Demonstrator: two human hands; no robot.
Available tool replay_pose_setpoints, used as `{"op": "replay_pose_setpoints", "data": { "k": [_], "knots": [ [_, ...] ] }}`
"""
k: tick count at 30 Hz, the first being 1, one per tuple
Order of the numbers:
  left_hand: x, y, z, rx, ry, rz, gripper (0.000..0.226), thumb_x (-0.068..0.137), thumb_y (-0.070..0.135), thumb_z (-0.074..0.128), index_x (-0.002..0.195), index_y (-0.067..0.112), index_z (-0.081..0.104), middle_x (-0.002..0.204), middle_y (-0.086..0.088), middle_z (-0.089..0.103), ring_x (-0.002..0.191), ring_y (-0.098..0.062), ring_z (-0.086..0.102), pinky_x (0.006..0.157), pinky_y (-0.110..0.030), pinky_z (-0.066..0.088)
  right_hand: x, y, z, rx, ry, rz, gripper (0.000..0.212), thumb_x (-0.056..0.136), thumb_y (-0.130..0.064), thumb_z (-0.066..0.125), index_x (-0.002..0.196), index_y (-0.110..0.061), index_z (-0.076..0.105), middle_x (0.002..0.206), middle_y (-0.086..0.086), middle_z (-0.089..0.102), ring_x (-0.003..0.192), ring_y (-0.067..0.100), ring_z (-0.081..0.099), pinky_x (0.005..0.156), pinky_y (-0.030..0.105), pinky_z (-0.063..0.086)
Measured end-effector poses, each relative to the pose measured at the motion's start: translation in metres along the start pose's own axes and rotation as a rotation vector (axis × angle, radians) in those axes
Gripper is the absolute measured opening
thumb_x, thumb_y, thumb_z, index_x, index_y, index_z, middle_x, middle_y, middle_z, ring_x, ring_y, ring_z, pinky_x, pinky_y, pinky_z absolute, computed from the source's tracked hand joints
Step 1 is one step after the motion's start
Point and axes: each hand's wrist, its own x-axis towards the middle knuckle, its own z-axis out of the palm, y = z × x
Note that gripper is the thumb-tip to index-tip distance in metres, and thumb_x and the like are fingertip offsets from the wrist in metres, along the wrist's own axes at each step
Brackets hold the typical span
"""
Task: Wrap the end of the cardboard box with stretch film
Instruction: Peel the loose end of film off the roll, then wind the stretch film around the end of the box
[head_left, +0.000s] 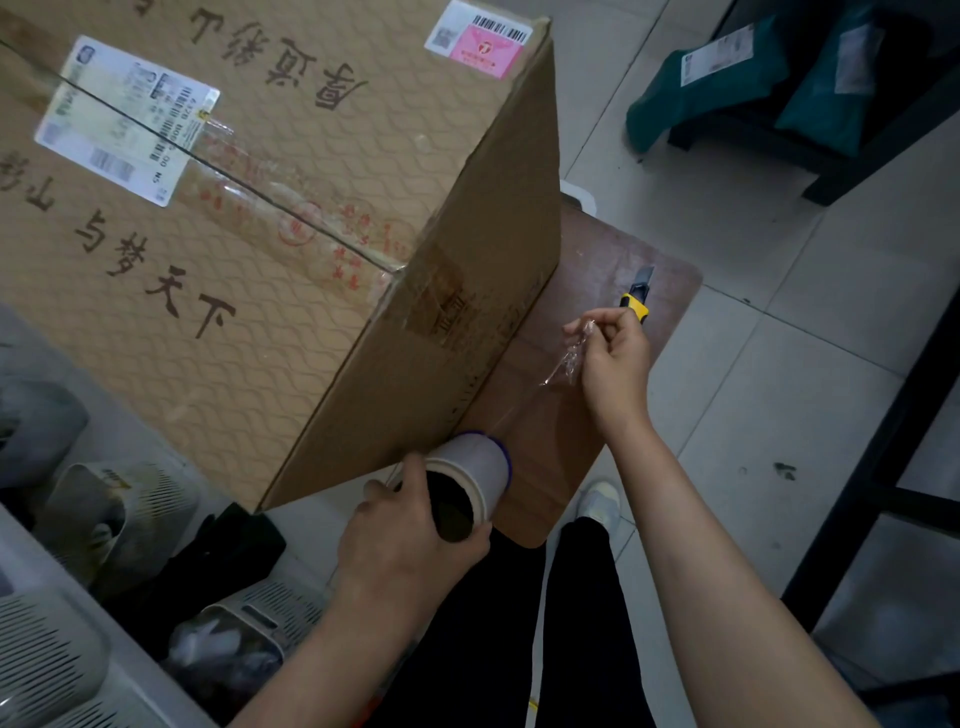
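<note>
one cardboard box (249, 208) stands on one bench (613, 291). left hand (400, 535) grips one stretch film roll (475, 475); right hand (615, 358) pinches the film tail (569, 358) and one utility knife (639, 296).

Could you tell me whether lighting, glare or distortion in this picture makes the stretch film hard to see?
Head view: dim, even light, soft shadows; wide-angle bending leans the cardboard box; film shows only as faint glints near the right hand; edges slightly soft.
</note>
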Motion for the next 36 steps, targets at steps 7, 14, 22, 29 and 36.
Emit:
{"op": "replay_pose_setpoints", "data": {
  "k": [7,14,22,29,36],
  "knots": [
    [0.000,0.006,-0.004,0.173,0.020,-0.024,0.105,0.070,0.081,0.041,0.142,0.011,0.010,0.115,-0.012,0.055,0.097,-0.024,0.061,0.070,-0.030,0.046,0.009,-0.003,0.011,0.040,0.041,0.006,0.027,0.093,0.002,0.046,0.081,-0.022,0.051,0.088,0.009,0.065,0.081,0.007,0.061,0.078,0.023,0.049],
    [-0.006,0.005,-0.014,0.335,-0.094,0.070,0.117,0.070,0.081,0.043,0.144,0.014,-0.020,0.134,-0.011,0.042,0.114,-0.022,0.052,0.083,-0.029,0.047,0.014,-0.004,0.023,0.098,0.096,0.064,0.015,0.094,0.001,0.045,0.090,-0.012,0.052,0.095,0.013,0.062,0.095,0.025,0.063,0.084,0.036,0.050],
    [-0.006,0.006,-0.023,0.538,0.108,0.332,0.077,0.074,0.031,0.068,0.141,0.012,0.035,0.117,-0.019,0.058,0.097,-0.031,0.061,0.068,-0.030,0.052,0.012,0.001,0.038,0.129,0.246,0.030,0.009,0.095,-0.002,0.045,0.094,-0.009,0.051,0.095,0.015,0.061,0.091,0.025,0.060,0.073,0.018,0.046],
    [0.018,-0.003,-0.006,0.478,-0.034,0.559,0.100,0.082,0.019,0.058,0.136,0.008,-0.025,0.155,-0.015,0.007,0.143,-0.028,0.009,0.116,-0.040,0.004,0.009,-0.004,0.052,0.243,0.428,0.106,0.006,0.095,-0.002,0.046,0.093,-0.007,0.049,0.084,0.006,0.057,0.078,0.016,0.059,0.064,0.008,0.045],
    [0.003,-0.010,-0.005,0.336,0.014,0.406,0.092,0.080,0.039,0.058,0.145,0.006,0.002,0.153,-0.009,0.012,0.140,-0.022,0.015,0.115,-0.031,0.013,0.010,-0.007,0.055,0.039,0.499,0.013,0.014,0.093,-0.005,0.048,0.099,-0.003,0.060,0.101,0.006,0.050,0.074,0.005,0.049,0.069,0.010,0.040]
  ]
}}
